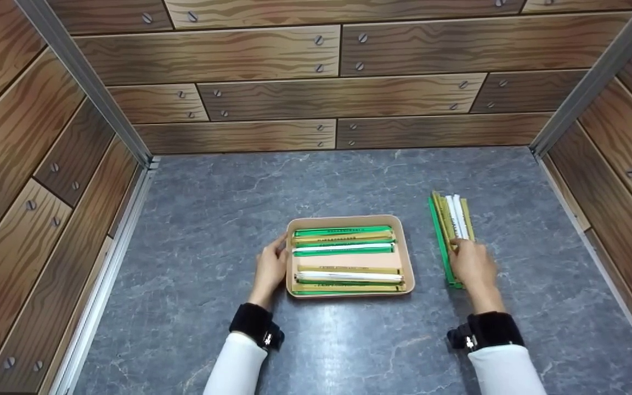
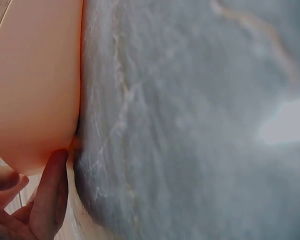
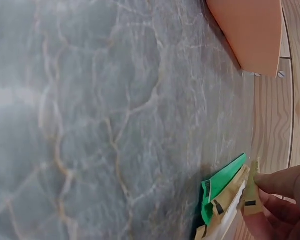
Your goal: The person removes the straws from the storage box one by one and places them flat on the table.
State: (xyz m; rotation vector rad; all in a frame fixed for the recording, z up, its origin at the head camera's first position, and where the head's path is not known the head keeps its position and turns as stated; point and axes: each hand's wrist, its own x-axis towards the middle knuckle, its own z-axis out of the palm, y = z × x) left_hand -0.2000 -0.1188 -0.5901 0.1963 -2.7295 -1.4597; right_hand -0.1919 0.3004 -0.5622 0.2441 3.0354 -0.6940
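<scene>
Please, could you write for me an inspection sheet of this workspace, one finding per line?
Surface: grey marbled tabletop, with bright glare on the near side.
Job's things: tan tray holds green, gold and white stick packets in two groups with a gap between; more packets are bunched to its right.
Clutter: nothing seen.
Grippers: left hand touches the tray's left side; right hand pinches a gold packet. Both wrists wear black bands.
Cables: nothing seen.
Surroundings: wood-patterned panels, with grey corner strips.
</scene>
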